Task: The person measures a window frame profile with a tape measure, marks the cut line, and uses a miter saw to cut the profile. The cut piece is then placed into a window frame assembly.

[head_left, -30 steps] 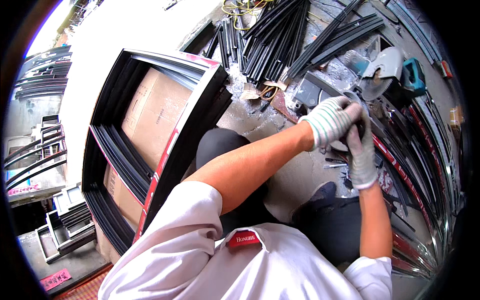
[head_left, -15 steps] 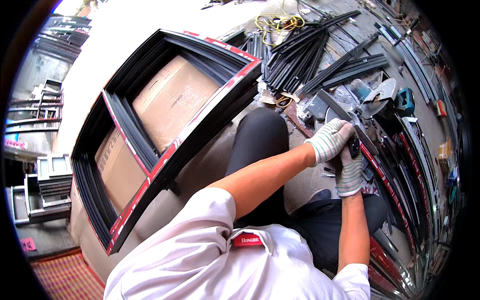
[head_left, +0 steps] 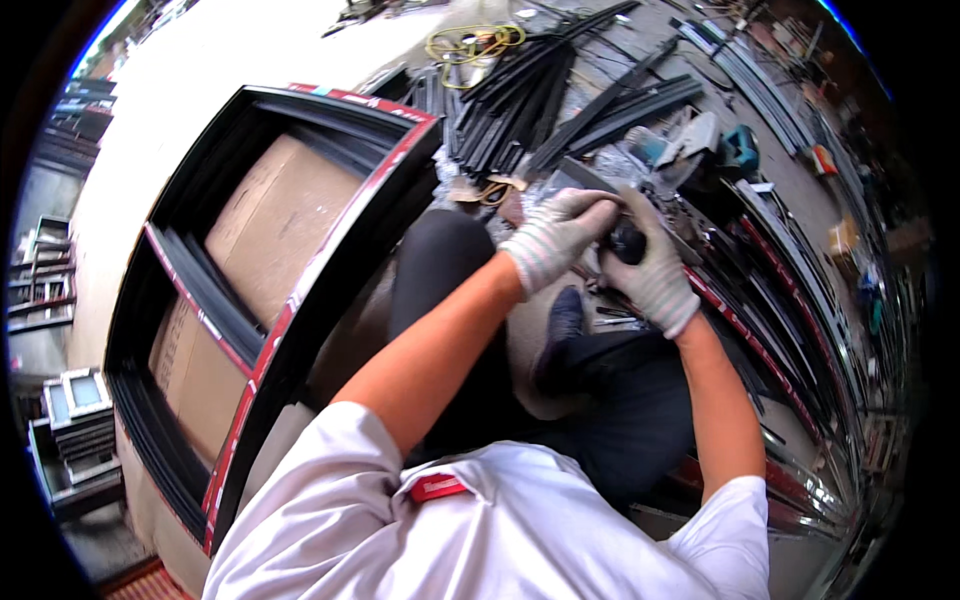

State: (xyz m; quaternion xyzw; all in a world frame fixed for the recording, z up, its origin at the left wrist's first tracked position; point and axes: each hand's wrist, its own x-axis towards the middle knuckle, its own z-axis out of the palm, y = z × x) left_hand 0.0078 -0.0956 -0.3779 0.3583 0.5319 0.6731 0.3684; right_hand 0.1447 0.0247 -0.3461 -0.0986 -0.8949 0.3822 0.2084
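Note:
Both my hands wear white knit gloves with thin stripes and meet in front of my knees. My left hand [head_left: 560, 238] is closed, its fingertips pressed together beside a black rounded object [head_left: 627, 243]. My right hand [head_left: 655, 275] curls around that object, thumb on the near side and fingers beyond it. The object's kind cannot be made out, and I cannot tell what the left fingertips hold. Just beyond the hands lies a flat dark grey metal piece [head_left: 572, 177], partly hidden by them.
At left stands a stack of black frames [head_left: 250, 360] with red edging, cardboard inside. Black metal profiles [head_left: 510, 110] and a yellow cable [head_left: 475, 42] lie ahead. A teal power tool [head_left: 740, 150] sits at far right. Long red-striped profiles [head_left: 770, 350] run along my right side.
My view has shifted, so the surroundings appear further left. My hands have drawn apart slightly, and the black object shows more plainly between them.

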